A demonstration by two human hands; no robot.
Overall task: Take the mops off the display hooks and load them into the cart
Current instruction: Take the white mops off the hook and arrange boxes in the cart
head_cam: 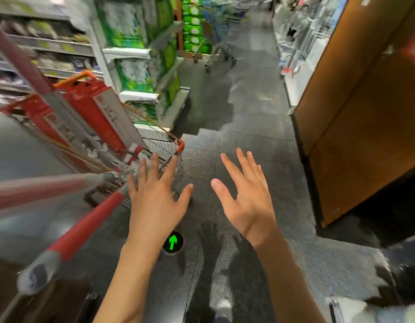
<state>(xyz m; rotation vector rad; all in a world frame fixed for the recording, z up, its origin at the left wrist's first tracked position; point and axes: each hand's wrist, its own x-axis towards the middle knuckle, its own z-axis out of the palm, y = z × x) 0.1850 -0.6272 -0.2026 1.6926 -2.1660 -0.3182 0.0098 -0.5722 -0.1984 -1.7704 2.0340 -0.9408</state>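
The mops (pixel 85 127) are in the cart (pixel 160 141), their red-and-white packaged heads standing up out of the wire basket and their long handles slanting back over its rim toward the person. One handle with a red grip and grey end (pixel 69 243) runs down just to the left of the left hand (pixel 155 201); another pale, blurred handle (pixel 38 190) crosses further left of it. The left hand is spread flat, fingers straight and apart, holding nothing; its fingertips lie over the near corner of the cart, though whether they touch the rim I cannot tell. The right hand (pixel 246 201) hangs well to the right of the cart, over bare dark floor (pixel 248 141), fingers likewise splayed and empty. The mops lie ahead and to the left of both hands.

Beyond the cart stand shelves (pixel 136 73) stacked with green-and-white packs. Right of the right hand rises a brown wooden display unit (pixel 365 127). A green arrow marker (pixel 173 243) sits on the floor between the forearms.
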